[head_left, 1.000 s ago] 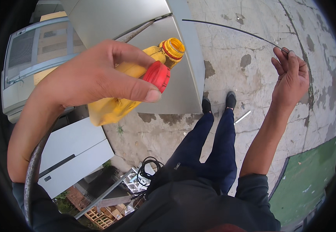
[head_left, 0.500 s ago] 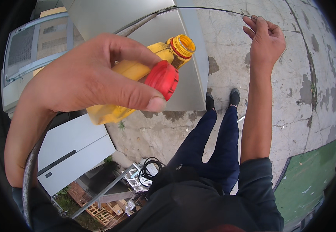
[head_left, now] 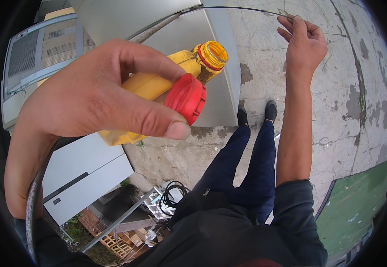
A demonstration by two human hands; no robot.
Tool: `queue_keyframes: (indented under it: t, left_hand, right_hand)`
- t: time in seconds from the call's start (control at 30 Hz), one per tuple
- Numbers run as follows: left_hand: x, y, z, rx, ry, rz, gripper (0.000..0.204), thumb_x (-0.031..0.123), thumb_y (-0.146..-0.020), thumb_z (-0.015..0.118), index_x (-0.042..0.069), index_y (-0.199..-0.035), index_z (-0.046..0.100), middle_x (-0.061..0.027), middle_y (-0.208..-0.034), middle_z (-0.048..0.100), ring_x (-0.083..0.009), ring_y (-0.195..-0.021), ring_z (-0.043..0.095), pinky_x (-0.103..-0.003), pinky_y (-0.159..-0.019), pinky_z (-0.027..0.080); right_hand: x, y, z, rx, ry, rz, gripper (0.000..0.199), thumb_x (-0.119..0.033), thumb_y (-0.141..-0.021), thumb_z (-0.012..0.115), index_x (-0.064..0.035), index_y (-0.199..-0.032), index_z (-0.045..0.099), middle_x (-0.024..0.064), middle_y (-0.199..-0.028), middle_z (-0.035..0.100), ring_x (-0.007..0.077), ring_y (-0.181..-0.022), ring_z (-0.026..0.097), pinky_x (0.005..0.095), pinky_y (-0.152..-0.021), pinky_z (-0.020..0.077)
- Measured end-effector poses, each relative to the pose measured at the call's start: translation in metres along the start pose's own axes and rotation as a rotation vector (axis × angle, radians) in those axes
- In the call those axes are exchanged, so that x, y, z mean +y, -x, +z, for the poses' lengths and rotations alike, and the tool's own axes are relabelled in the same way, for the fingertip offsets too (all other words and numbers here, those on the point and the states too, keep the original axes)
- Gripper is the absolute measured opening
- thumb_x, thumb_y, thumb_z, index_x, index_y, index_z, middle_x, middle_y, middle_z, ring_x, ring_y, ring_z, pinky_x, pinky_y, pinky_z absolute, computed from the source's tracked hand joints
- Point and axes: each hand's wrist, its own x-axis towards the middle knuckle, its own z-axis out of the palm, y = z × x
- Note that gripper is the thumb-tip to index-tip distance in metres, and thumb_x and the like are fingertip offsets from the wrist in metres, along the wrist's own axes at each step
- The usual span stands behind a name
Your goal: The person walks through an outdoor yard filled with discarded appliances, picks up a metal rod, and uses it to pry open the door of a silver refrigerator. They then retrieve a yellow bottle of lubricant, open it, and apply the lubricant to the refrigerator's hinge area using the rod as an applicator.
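Floor [head_left: 336, 89]: cracked concrete, below the person's shoes.
Cabinet [head_left: 202, 66]: grey metal box, under the bottle.
Left hand [head_left: 91, 98]: closed round a yellow bottle [head_left: 144, 84], tipped on its side with its open neck over the cabinet; its red cap [head_left: 187, 98] is pinched alongside, probably to free the other hand.
Right hand [head_left: 305, 42]: raised, fingertips pinching a thin wire [head_left: 242, 8] taut.

The left hand [head_left: 100, 93] is raised close with fingers curled in a grasp, while the right hand [head_left: 302, 42] stretches forward, fingertips pinched.
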Motion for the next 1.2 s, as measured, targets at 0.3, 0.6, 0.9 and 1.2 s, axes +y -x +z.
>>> queue_keyframes:
  t: [0.3, 0.6, 0.9, 1.2]
  left_hand:
    - [0.002, -0.001, 0.000, 0.021, -0.046, -0.013, 0.064, 0.013, -0.061, 0.101, 0.001, -0.118, 0.075, -0.0091, -0.111, 0.070, -0.0216, -0.105, 0.069, -0.033, -0.103, 0.053]
    - [-0.001, -0.002, -0.002, 0.003, -0.025, -0.003, 0.065, 0.013, -0.060, 0.101, 0.001, -0.117, 0.075, -0.0088, -0.109, 0.070, -0.0205, -0.102, 0.069, -0.032, -0.100, 0.054]
    - [-0.004, -0.003, -0.002, 0.005, -0.027, 0.023, 0.065, 0.018, -0.060, 0.102, 0.003, -0.117, 0.075, -0.0091, -0.108, 0.071, -0.0211, -0.101, 0.069, -0.033, -0.097, 0.055]
    - [-0.004, -0.004, -0.002, -0.007, -0.007, 0.008, 0.068, 0.022, -0.059, 0.103, 0.002, -0.117, 0.075, -0.0096, -0.108, 0.071, -0.0217, -0.101, 0.069, -0.033, -0.099, 0.055]
  right_hand:
    - [0.008, 0.002, 0.006, -0.005, -0.038, -0.009, 0.019, -0.006, -0.098, 0.063, 0.0102, -0.103, 0.055, 0.0203, -0.100, 0.073, 0.0261, -0.092, 0.078, 0.0340, -0.074, 0.0660]
    - [0.008, 0.008, 0.008, -0.005, -0.054, -0.003, 0.018, -0.006, -0.098, 0.063, 0.0096, -0.102, 0.055, 0.0201, -0.101, 0.073, 0.0256, -0.092, 0.078, 0.0337, -0.074, 0.0656]
    - [0.006, 0.008, 0.002, -0.002, -0.052, 0.002, 0.019, -0.006, -0.098, 0.063, 0.0104, -0.103, 0.055, 0.0200, -0.101, 0.073, 0.0254, -0.092, 0.077, 0.0335, -0.074, 0.0655]
    - [0.011, 0.004, 0.000, -0.025, -0.064, -0.016, 0.018, -0.005, -0.099, 0.062, 0.0108, -0.103, 0.054, 0.0214, -0.105, 0.072, 0.0262, -0.094, 0.077, 0.0342, -0.076, 0.0657]
